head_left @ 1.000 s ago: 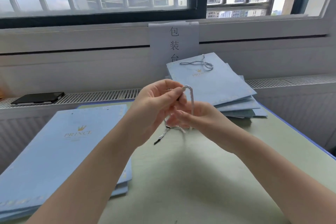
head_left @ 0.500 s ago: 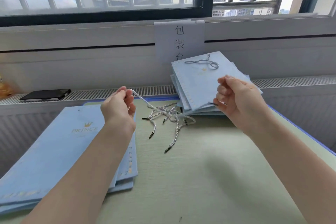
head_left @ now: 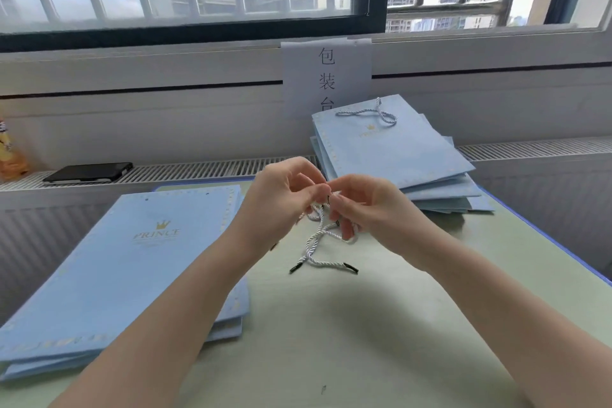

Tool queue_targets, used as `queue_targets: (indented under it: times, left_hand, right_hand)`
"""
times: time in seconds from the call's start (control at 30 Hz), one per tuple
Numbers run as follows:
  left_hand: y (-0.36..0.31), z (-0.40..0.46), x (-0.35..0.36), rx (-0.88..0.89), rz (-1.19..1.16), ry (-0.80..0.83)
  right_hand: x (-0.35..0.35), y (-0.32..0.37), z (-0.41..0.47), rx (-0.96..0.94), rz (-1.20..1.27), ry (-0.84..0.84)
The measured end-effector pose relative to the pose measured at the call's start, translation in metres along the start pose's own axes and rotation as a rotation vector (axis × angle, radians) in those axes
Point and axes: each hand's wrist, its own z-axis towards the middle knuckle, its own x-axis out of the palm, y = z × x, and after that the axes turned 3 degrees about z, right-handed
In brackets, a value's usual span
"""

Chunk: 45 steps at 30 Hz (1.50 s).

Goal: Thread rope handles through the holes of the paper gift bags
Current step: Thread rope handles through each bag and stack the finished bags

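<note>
White twisted rope (head_left: 319,235) is pinched by left hand (head_left: 284,199) and right hand (head_left: 364,209) above the table (head_left: 364,341), likely separating one handle.

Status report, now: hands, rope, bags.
Left hand and right hand together, both pinching rope handles above the table. Unthreaded bag stack left, untouched. Threaded bag stack behind. Nothing in the way.

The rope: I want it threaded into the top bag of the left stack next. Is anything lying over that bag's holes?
Nothing visible covers them. The rope hangs from both hands over the table; the left stack shows its punched top edge bare.
</note>
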Motion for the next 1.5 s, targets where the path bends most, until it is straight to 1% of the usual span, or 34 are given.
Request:
queue_targets:
  times: [0.07,0.13,0.23,0.27,0.33,0.37,0.43,0.5,0.57,0.63,0.73,0.83,0.9,1.0,1.07,1.13,1.2,1.27,1.33,1.43,1.5]
  left_hand:
    - [0.006,-0.003,-0.008,-0.007,0.083,0.02]
    - [0.017,-0.01,-0.019,-0.055,0.164,0.022]
    - [0.042,-0.023,-0.046,-0.175,0.418,-0.061]
    - [0.053,-0.028,-0.059,-0.24,0.523,-0.078]
    - [0.073,-0.04,-0.085,-0.437,0.735,-0.08]
    - [0.081,-0.048,-0.099,-0.543,0.826,-0.087]
    - [0.093,-0.065,-0.123,-0.699,0.965,-0.104]
    - [0.104,-0.079,-0.14,-0.807,0.991,-0.12]
    - [0.11,-0.088,-0.152,-0.882,0.908,-0.17]
    - [0.112,-0.092,-0.156,-0.838,0.876,-0.24]
    - [0.104,-0.093,-0.15,-0.703,0.874,-0.333]
    - [0.095,-0.093,-0.141,-0.579,0.845,-0.355]
    - [0.09,-0.091,-0.141,-0.507,0.814,-0.405]
    - [0.082,-0.084,-0.142,-0.459,0.557,-0.542]
    - [0.076,-0.077,-0.139,-0.407,0.355,-0.579]
    - [0.069,-0.068,-0.131,-0.37,0.235,-0.542]
    - [0.067,-0.057,-0.119,-0.328,0.317,-0.474]
    - [0.064,-0.043,-0.104,-0.282,0.434,-0.437]
    - [0.061,-0.028,-0.087,-0.24,0.491,-0.398]
    - [0.059,-0.006,-0.05,-0.187,0.53,-0.199]
    - [0.06,0.002,-0.029,-0.214,0.532,-0.061]
  right_hand:
    - [0.002,-0.002,0.0,0.001,-0.001,-0.003]
    - [0.008,-0.003,0.0,-0.004,-0.014,0.009]
    - [0.018,-0.006,-0.002,0.014,-0.091,0.049]
    - [0.024,-0.007,-0.003,0.019,-0.139,0.07]
    - [0.034,-0.009,-0.004,0.014,-0.274,0.105]
    - [0.04,-0.008,-0.003,0.003,-0.347,0.118]
    - [0.05,-0.006,-0.003,-0.012,-0.44,0.156]
    - [0.06,-0.003,-0.001,0.022,-0.41,0.188]
    - [0.073,-0.001,0.0,0.083,-0.347,0.2]
    - [0.088,-0.001,0.001,0.123,-0.352,0.219]
    - [0.107,-0.005,0.004,0.114,-0.41,0.237]
    - [0.113,-0.008,0.008,0.146,-0.397,0.197]
    - [0.112,-0.009,0.006,0.159,-0.391,0.147]
    - [0.098,-0.001,0.007,0.139,-0.256,-0.017]
    - [0.079,0.012,0.009,0.118,-0.151,-0.121]
    - [0.056,0.021,0.011,0.126,-0.105,-0.155]
    - [0.032,0.028,0.008,0.16,-0.143,-0.164]
    - [0.008,0.029,0.003,0.194,-0.224,-0.189]
    - [-0.013,0.027,-0.002,0.224,-0.323,-0.223]
    - [-0.038,0.019,-0.013,0.254,-0.45,-0.24]
    - [-0.047,0.011,-0.022,0.261,-0.465,-0.227]
